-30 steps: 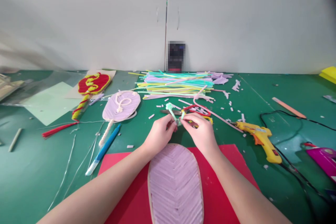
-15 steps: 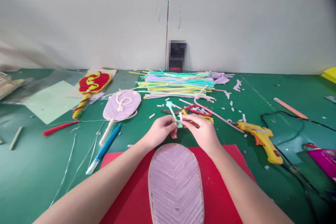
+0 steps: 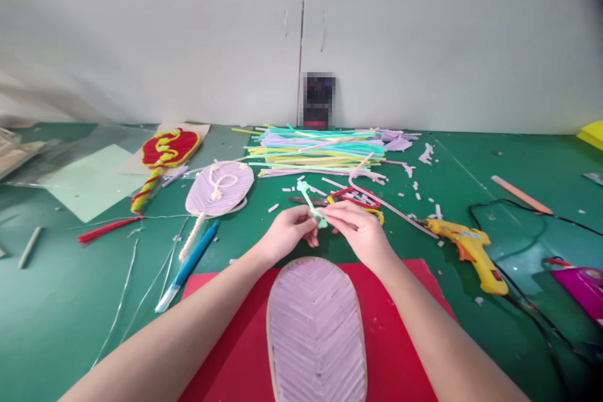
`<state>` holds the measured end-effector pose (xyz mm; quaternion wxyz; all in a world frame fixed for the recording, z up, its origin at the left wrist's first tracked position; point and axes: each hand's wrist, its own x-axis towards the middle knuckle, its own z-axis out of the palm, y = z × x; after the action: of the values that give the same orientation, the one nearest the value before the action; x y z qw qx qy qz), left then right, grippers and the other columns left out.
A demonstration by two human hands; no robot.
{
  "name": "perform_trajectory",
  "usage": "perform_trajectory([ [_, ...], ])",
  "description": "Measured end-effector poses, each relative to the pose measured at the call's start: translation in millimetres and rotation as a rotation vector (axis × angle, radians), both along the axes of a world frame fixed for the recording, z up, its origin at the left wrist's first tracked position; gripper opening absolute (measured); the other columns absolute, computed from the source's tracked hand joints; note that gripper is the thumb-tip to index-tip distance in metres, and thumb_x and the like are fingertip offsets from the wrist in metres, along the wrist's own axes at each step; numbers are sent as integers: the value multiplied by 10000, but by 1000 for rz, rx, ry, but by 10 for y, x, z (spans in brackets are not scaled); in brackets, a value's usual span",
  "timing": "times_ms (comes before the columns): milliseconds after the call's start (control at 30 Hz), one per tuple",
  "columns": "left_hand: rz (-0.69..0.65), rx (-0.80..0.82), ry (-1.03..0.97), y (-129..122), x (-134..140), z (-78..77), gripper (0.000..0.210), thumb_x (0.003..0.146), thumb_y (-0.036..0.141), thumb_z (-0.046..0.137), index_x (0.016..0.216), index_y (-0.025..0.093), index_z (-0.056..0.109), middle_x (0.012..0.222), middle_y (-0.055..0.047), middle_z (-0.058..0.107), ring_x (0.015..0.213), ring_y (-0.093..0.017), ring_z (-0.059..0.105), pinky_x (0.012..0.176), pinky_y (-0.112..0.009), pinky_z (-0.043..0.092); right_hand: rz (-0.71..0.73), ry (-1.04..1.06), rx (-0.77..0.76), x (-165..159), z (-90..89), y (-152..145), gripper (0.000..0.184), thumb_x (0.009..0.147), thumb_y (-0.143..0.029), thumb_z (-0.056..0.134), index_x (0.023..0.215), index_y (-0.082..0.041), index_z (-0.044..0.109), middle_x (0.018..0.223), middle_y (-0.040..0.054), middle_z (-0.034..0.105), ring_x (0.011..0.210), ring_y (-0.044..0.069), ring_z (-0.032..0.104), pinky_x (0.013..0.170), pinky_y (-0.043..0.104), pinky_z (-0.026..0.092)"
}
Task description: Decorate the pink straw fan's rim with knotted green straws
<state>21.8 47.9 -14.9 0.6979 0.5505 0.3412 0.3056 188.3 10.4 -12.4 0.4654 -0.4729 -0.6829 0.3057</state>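
Between my hands is a mint-green pipe cleaner (image 3: 308, 196), bent into small loops at its upper and lower ends. My left hand (image 3: 293, 226) pinches it near the lower loop. My right hand (image 3: 357, 223) has its fingers closed at the right side of that loop. Just below lies a lilac oval fan panel (image 3: 315, 320) with a pale rim and a chevron of strips, resting on a red sheet (image 3: 400, 326). Behind my right hand are scissors (image 3: 362, 197) with red and yellow handles, partly hidden.
A pile of pastel pipe cleaners (image 3: 320, 151) lies at the back. To the left are a lilac fan (image 3: 221, 188), a red fan (image 3: 169, 149), a red tassel (image 3: 108, 228) and a blue pen (image 3: 193, 260). A yellow glue gun (image 3: 471, 248) with its cord lies right, among scattered scraps.
The short pale end that stood up by my right fingers no longer shows upright; those fingers have shifted slightly at the lower loop. My left hand holds nearly the same place.
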Motion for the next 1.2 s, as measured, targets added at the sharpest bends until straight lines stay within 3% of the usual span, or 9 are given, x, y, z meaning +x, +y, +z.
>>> perform_trajectory([
  [67, 30, 27, 16, -3, 5, -6, 198, 776, 308, 578, 701, 138, 510, 525, 15, 571, 487, -103, 564, 531, -224, 459, -48, 17, 31, -28, 10, -9, 241, 825, -224, 583, 1029, -289, 693, 959, 40, 622, 829, 156, 609, 612, 242, 549],
  [233, 46, 57, 55, -16, 9, -21, 186, 771, 298, 569, 695, 139, 510, 525, 14, 569, 494, -104, 564, 538, -227, 461, -48, -21, 125, -56, 12, -13, 167, 815, -179, 595, 869, -263, 729, 898, 46, 625, 825, 161, 611, 661, 262, 546],
  [500, -22, 20, 32, -10, -9, 18, 235, 753, 348, 592, 687, 137, 514, 551, 11, 567, 499, -107, 570, 531, -233, 467, 79, 165, -116, -10, -45, 13, 140, 818, -279, 593, 786, -262, 729, 946, 40, 579, 753, 132, 603, 601, 250, 567],
  [667, 51, 87, 60, -18, -1, 51, 133, 775, 264, 542, 733, 138, 529, 546, 22, 564, 504, -108, 569, 546, -232, 463, 3, 283, -217, -28, -13, 11, 207, 800, -271, 610, 998, -259, 668, 955, 37, 622, 809, 152, 602, 594, 253, 570],
  [800, 129, 235, 164, -41, 3, 44, 85, 779, 196, 506, 708, 151, 522, 574, 28, 565, 534, -109, 583, 567, -228, 471, -99, 157, -66, -60, 6, -8, 175, 792, -221, 615, 960, -232, 664, 948, 50, 595, 797, 153, 597, 566, 244, 547],
  [967, 137, 285, 213, -59, 4, 36, 129, 807, 223, 498, 697, 158, 521, 547, 33, 572, 524, -106, 578, 555, -215, 464, -103, -126, 254, -97, 33, -28, 175, 819, -116, 565, 864, -235, 686, 859, 44, 596, 834, 162, 609, 740, 294, 519],
  [1200, 118, 218, 214, -58, 11, 46, 142, 812, 222, 492, 686, 157, 504, 555, 42, 561, 523, -103, 601, 559, -211, 471, -37, -190, 264, -52, 42, -27, 213, 832, -87, 537, 847, -235, 690, 888, 48, 627, 837, 154, 626, 754, 279, 509],
])
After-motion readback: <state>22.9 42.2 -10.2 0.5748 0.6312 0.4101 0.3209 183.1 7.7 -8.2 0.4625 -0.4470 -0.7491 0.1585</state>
